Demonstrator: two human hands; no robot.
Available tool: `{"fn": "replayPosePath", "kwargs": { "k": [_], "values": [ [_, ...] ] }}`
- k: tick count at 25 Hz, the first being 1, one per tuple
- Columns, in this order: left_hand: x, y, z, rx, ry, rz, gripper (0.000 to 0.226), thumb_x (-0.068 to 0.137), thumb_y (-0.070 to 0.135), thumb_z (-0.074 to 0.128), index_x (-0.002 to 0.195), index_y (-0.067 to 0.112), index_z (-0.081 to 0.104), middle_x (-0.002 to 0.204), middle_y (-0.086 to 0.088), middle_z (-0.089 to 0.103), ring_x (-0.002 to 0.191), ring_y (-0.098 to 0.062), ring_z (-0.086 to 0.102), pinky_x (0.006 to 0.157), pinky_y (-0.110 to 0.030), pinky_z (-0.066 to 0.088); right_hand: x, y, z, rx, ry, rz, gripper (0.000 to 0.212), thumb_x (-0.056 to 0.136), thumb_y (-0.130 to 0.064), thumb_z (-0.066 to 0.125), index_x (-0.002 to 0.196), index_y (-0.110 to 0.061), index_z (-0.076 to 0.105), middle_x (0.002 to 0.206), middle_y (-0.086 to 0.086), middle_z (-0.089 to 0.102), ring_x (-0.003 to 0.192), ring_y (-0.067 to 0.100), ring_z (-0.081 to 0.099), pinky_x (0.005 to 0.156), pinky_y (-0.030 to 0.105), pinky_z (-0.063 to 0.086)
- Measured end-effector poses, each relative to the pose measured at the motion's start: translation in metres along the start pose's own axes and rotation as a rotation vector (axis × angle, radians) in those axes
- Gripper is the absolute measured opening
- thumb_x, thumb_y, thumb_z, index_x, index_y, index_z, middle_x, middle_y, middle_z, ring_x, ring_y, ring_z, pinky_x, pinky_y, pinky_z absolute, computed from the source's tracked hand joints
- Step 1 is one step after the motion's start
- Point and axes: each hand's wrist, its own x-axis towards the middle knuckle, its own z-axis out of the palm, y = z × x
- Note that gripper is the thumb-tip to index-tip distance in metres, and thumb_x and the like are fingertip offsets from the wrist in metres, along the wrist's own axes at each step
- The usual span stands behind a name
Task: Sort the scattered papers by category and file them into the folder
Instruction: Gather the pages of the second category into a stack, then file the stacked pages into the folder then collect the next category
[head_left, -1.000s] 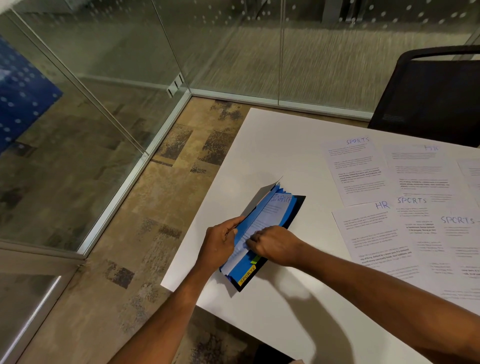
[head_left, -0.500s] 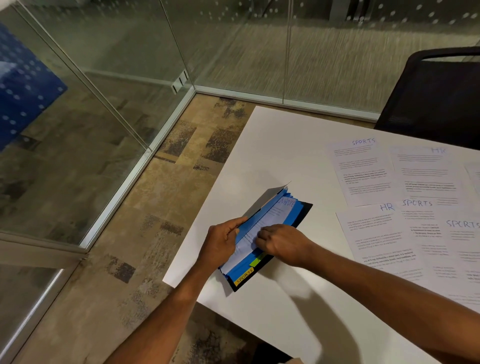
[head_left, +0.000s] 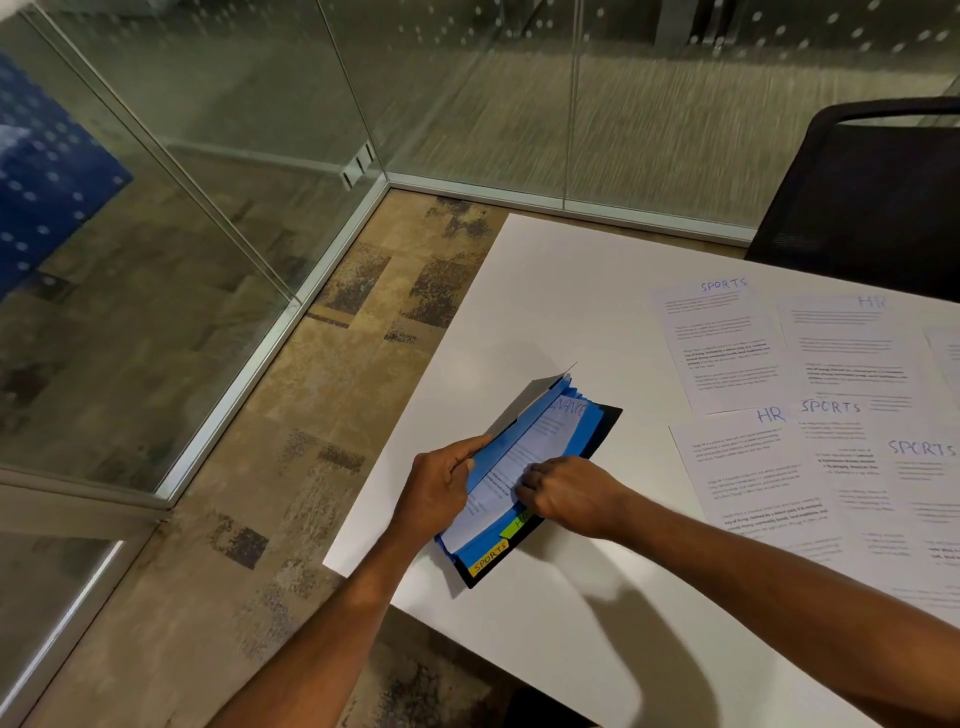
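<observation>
We saw both bare forearms reaching in from the lower edge toward the near left corner of the white table (head_left: 545, 291), where a black expanding folder (head_left: 597, 434) with blue dividers lay at a slant. The left hand (head_left: 441, 488) came in from the lower left with the wrist fairly straight; its fingers were curled around the folder's left side and the thumb lay along the top of a blue divider (head_left: 511, 439), pulling it back so a pocket stood open. The right hand (head_left: 566, 493) crossed in from the lower right, knuckles up and fingers bent down into a loose fist, the fingertips pressed on a white sheet (head_left: 524, 457) headed FINANCE that sat partly inside the open pocket; whether it pinched the sheet's edge or only pushed on it we could not tell, since the fingertips were tucked under. At the folder's near end a yellow tab (head_left: 488, 556) marked SPORTS and a green tab (head_left: 519, 524) marked HR stuck out, the green one just beside the right wrist. A pale flap (head_left: 545, 387) stood up at the folder's far end. Well apart to the right, loose papers lay flat and overlapping on the table: a SPORTS sheet (head_left: 722, 338), an HR sheet (head_left: 857, 353), a nearer HR sheet (head_left: 748, 483) and further SPORTS sheets (head_left: 841, 447). A black mesh chair (head_left: 872, 197) stood at the table's far right side.
</observation>
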Motion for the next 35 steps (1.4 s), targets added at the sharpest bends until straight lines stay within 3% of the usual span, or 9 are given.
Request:
{"fn": "replayPosePath", "kwargs": {
  "k": [6, 11, 14, 20, 23, 25, 26, 30, 35],
  "values": [
    [-0.001, 0.003, 0.001, -0.012, 0.006, 0.020, 0.044, 0.107, 0.011, 0.059, 0.150, 0.020, 0.061, 0.140, -0.002, 0.070, 0.122, -0.016, 0.069, 0.086, -0.005, 0.054, -0.003, -0.001, 0.006, 0.049, -0.048, -0.001, 0.027, 0.103, -0.018, 0.058, 0.129, -0.010, 0.062, 0.115, 0.012, 0.073, 0.102, 0.033, 0.071, 0.089, 0.049, 0.062],
    [-0.001, -0.001, 0.003, -0.005, 0.019, 0.049, 0.043, 0.107, 0.009, 0.059, 0.150, 0.018, 0.062, 0.139, -0.003, 0.071, 0.123, -0.016, 0.070, 0.088, -0.005, 0.054, -0.011, -0.004, 0.014, 0.058, 0.026, 0.024, 0.052, 0.112, -0.045, 0.024, 0.129, -0.011, 0.059, 0.109, 0.011, 0.074, 0.098, 0.029, 0.070, 0.098, 0.044, 0.056],
    [-0.002, -0.003, 0.004, 0.005, 0.014, 0.049, 0.043, 0.108, 0.009, 0.059, 0.149, 0.020, 0.062, 0.139, -0.003, 0.071, 0.123, -0.015, 0.070, 0.087, -0.005, 0.054, -0.012, -0.006, 0.018, 0.049, 0.051, 0.016, 0.062, 0.114, -0.050, 0.014, 0.127, -0.010, 0.060, 0.113, 0.012, 0.074, 0.104, 0.031, 0.069, 0.103, 0.044, 0.053],
    [-0.001, -0.004, 0.008, 0.041, 0.027, 0.029, 0.045, 0.108, 0.015, 0.057, 0.152, 0.021, 0.059, 0.136, -0.006, 0.073, 0.114, -0.015, 0.072, 0.082, -0.005, 0.055, -0.011, -0.007, 0.015, 0.089, 0.154, 0.104, 0.056, 0.115, -0.046, 0.027, 0.139, -0.010, 0.063, 0.137, 0.014, 0.070, 0.133, 0.034, 0.063, 0.119, 0.047, 0.045],
    [0.003, -0.001, 0.014, 0.071, 0.036, 0.016, 0.055, 0.102, 0.037, 0.050, 0.154, 0.022, 0.057, 0.129, -0.009, 0.076, 0.094, -0.016, 0.075, 0.075, -0.021, 0.064, -0.017, -0.004, 0.013, 0.063, 0.262, 0.173, 0.048, 0.112, -0.043, 0.045, 0.138, -0.010, 0.067, 0.141, 0.015, 0.069, 0.136, 0.034, 0.062, 0.119, 0.046, 0.044],
    [0.009, 0.003, 0.020, 0.079, 0.036, -0.010, 0.061, 0.098, 0.045, 0.049, 0.154, 0.022, 0.057, 0.130, -0.010, 0.074, 0.099, -0.020, 0.077, 0.075, -0.036, 0.069, -0.023, -0.001, 0.014, 0.054, 0.297, 0.211, 0.044, 0.107, -0.038, 0.061, 0.138, -0.008, 0.068, 0.141, 0.016, 0.069, 0.136, 0.034, 0.062, 0.119, 0.046, 0.043],
    [0.013, 0.005, 0.026, 0.085, 0.039, -0.026, 0.059, 0.100, 0.043, 0.050, 0.154, 0.021, 0.057, 0.131, -0.009, 0.073, 0.101, -0.021, 0.077, 0.075, -0.037, 0.069, -0.026, 0.001, 0.014, 0.058, 0.299, 0.240, 0.044, 0.104, -0.036, 0.066, 0.138, -0.008, 0.068, 0.141, 0.016, 0.069, 0.136, 0.034, 0.062, 0.120, 0.045, 0.042],
    [0.027, 0.015, 0.052, 0.142, 0.077, -0.069, 0.047, 0.104, 0.038, 0.061, 0.148, 0.021, 0.060, 0.126, 0.006, 0.069, 0.083, -0.004, 0.069, 0.061, -0.010, 0.057, -0.039, 0.008, 0.014, 0.099, 0.326, 0.371, 0.036, 0.105, -0.033, 0.066, 0.131, -0.009, 0.071, 0.138, 0.014, 0.070, 0.135, 0.034, 0.063, 0.119, 0.045, 0.045],
    [0.054, 0.010, 0.088, 0.159, 0.106, -0.071, 0.041, 0.105, 0.026, 0.068, 0.145, 0.017, 0.065, 0.136, -0.004, 0.073, 0.094, -0.011, 0.073, 0.067, -0.012, 0.057, -0.061, 0.022, 0.032, 0.209, 0.359, 0.454, 0.038, 0.112, -0.034, 0.045, 0.124, -0.009, 0.072, 0.132, 0.012, 0.071, 0.127, 0.034, 0.065, 0.115, 0.044, 0.048]
  ]
}}
